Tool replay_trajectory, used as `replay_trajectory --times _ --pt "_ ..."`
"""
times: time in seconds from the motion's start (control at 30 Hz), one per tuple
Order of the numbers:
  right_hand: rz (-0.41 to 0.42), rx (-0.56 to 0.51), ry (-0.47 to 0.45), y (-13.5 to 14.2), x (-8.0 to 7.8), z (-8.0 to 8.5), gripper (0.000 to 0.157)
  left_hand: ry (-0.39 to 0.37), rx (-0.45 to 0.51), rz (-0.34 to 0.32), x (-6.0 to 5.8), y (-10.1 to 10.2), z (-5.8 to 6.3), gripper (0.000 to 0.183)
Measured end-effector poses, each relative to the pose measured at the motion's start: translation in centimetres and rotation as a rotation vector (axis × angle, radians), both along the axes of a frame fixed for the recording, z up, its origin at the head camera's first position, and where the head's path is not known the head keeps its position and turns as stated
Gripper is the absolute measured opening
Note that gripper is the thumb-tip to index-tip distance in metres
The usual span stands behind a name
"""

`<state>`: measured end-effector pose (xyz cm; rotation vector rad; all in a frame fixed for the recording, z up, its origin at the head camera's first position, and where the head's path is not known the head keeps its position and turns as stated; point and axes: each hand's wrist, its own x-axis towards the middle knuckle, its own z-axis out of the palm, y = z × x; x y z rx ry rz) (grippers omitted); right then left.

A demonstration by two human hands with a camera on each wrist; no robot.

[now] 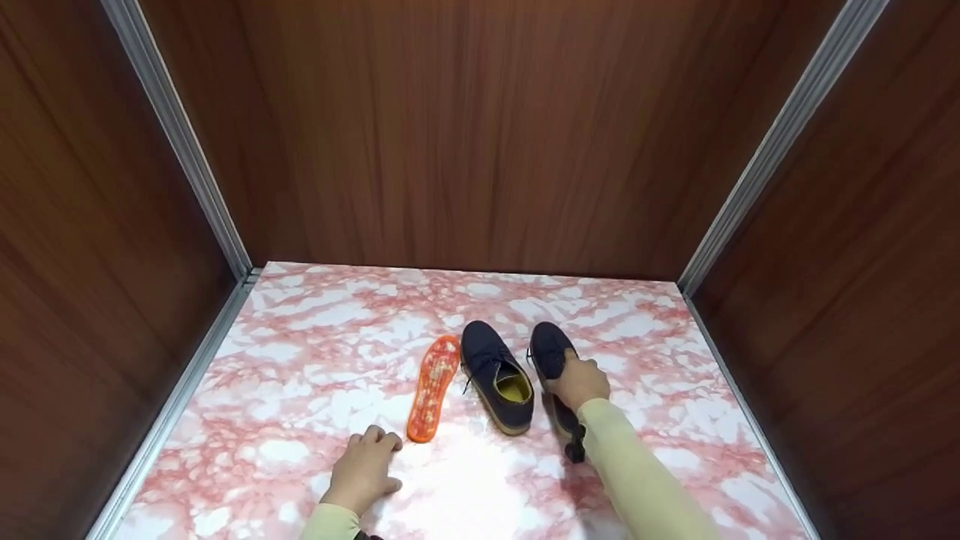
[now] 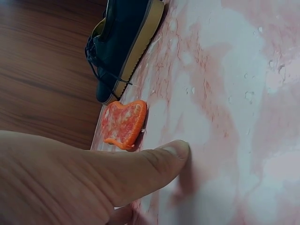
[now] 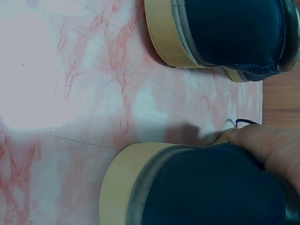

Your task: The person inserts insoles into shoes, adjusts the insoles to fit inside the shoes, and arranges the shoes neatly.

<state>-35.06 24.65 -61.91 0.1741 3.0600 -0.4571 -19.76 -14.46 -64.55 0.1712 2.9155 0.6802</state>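
A pair of dark navy lace-up shoes with tan soles sits on the table. My right hand [image 1: 581, 381] grips the right shoe [image 1: 550, 349] from above around its middle, its thumb [image 3: 248, 140] against the side; hand and sleeve cover much of that shoe. Beside it stands the left shoe [image 1: 487, 352], its yellow lining showing, untouched. An orange-rimmed insole [image 1: 433, 390] with a mottled red and white face lies left of that shoe. My left hand [image 1: 364, 469] is just below the insole's near end, fingers loosely bent and holding nothing. In the left wrist view its thumb [image 2: 164, 159] points past the insole.
The tabletop [image 1: 315, 390] has a pink and white marbled surface. A brown wood-grain panel [image 1: 465, 135] rises behind it, with similar panels at both sides. Metal rails [image 1: 184, 150] run along the corners and the side edges.
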Motion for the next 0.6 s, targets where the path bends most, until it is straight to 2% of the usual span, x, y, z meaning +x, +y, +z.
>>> replay_trajectory --times 0.3,0.6 --pt "-0.027 -0.030 -0.044 0.10 0.25 0.32 0.100 -0.031 -0.018 -0.010 -0.07 0.00 0.03 0.054" --pt "-0.053 -0.064 -0.083 -0.15 -0.10 0.21 0.106 -0.007 -0.022 -0.002 -0.02 -0.06 -0.20 0.054"
